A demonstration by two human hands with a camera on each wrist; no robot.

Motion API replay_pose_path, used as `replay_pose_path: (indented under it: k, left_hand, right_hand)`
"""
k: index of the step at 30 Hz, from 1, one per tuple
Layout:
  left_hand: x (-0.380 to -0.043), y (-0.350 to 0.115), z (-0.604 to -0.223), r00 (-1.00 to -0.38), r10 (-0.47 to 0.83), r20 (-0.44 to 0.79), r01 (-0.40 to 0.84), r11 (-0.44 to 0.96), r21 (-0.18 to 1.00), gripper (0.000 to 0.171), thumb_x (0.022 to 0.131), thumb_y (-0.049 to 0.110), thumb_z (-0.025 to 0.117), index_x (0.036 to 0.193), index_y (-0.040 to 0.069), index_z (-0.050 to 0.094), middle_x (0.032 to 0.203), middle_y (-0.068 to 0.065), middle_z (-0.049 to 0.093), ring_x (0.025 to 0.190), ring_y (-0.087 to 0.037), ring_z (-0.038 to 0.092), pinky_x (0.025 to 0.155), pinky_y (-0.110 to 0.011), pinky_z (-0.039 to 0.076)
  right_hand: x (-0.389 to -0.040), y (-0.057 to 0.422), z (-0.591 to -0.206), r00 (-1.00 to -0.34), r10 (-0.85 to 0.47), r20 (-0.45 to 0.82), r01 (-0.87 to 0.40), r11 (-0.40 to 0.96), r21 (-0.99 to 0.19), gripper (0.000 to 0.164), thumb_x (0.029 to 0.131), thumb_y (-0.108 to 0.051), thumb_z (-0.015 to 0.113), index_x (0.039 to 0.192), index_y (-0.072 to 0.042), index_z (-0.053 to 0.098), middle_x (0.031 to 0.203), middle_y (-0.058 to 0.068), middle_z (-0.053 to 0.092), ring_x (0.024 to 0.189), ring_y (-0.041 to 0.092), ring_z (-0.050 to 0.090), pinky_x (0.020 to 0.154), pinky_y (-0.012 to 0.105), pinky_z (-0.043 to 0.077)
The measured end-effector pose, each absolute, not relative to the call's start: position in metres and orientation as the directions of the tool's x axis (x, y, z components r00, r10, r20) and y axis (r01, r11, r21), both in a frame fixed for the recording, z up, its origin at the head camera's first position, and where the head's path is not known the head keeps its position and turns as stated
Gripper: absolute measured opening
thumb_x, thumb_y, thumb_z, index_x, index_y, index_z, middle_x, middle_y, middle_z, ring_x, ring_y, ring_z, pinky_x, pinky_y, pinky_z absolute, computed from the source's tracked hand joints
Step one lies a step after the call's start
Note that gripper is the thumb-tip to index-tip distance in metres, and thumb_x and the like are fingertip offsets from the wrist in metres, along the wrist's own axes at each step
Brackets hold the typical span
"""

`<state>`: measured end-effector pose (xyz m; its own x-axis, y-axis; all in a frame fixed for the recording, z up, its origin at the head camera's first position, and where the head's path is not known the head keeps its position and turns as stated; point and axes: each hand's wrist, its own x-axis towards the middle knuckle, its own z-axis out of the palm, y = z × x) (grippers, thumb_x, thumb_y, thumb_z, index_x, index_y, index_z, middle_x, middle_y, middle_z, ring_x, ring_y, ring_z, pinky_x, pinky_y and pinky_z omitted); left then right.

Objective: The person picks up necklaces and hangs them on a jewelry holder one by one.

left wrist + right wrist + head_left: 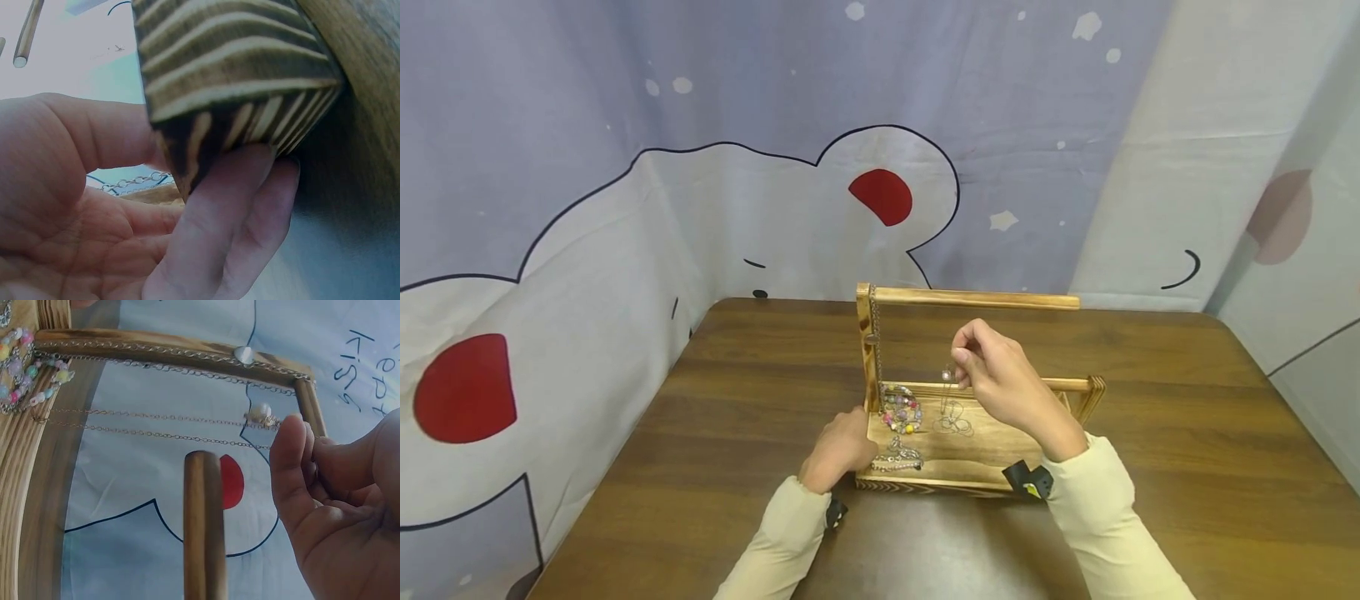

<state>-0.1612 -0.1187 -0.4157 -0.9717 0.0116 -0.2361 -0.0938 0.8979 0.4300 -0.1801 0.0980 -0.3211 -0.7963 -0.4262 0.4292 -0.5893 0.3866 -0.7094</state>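
A wooden jewelry stand (pixel 970 300) with a tray base sits on the table. My left hand (pixel 842 450) grips the base's left end; in the left wrist view, thumb and fingers (pixel 206 212) bend around its striped wooden corner. Over the tray, my right hand (pixel 1003 379) pinches a fine gold-coloured necklace (pixel 162 417) between thumb and fingers. Its pearl pendant (pixel 259 414) hangs close to the fingertips, and its chain runs down toward the tray. Below, more thin chain (pixel 953 422) lies loosely looped in the tray.
A silver chain necklace (pixel 876 333) hangs along the stand's left post. Colourful beaded bracelets (pixel 901 410) and a silver chain (pixel 902 454) lie at the tray's left. A lower wooden bar (pixel 1066 384) is at the right. Behind the table (pixel 737 400) hangs a patterned curtain (pixel 760 208).
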Motion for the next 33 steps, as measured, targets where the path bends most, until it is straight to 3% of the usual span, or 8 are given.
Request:
replay_pose_path:
  k: [11,21,33]
  left_hand:
    - [-0.161,-0.117,-0.417,-0.974,0.018,-0.228,-0.088,0.891,0.445,0.039,0.069,0.008,0.063,0.104,-0.005,0.054,0.089,-0.02,0.06,0.076,-0.03,0.057,0.066,-0.045,0.047]
    - [-0.161,-0.118,-0.415,-0.973,0.025,-0.229,-0.083,0.888,0.452,0.039,0.069,0.008,0.063,0.104,-0.006,0.054,0.088,-0.02,0.059,0.074,-0.03,0.056,0.065,-0.045,0.047]
    - [-0.16,-0.12,-0.415,-0.972,0.012,-0.235,-0.1,0.883,0.458,0.041,0.07,0.014,0.068,0.103,-0.005,0.054,0.088,-0.02,0.059,0.075,-0.03,0.057,0.066,-0.045,0.047]
  right_hand:
    - [-0.191,0.105,-0.325,-0.817,-0.397,0.419,-0.565,0.406,-0.718,0.006,0.092,0.001,0.046,0.09,-0.004,0.047,0.077,0.011,0.057,0.063,0.019,0.059,0.055,0.027,0.052]
    - [-0.193,0.116,-0.329,-0.77,-0.361,0.526,-0.63,0.556,-0.542,0.004,0.092,-0.003,0.05,0.09,-0.005,0.048,0.073,0.002,0.052,0.063,0.011,0.05,0.053,0.024,0.043]
    - [-0.19,0.134,-0.332,-0.789,-0.315,0.528,-0.594,0.612,-0.523,0.004,0.093,-0.008,0.048,0.092,-0.004,0.048,0.071,0.005,0.051,0.062,0.012,0.047,0.054,0.024,0.04]
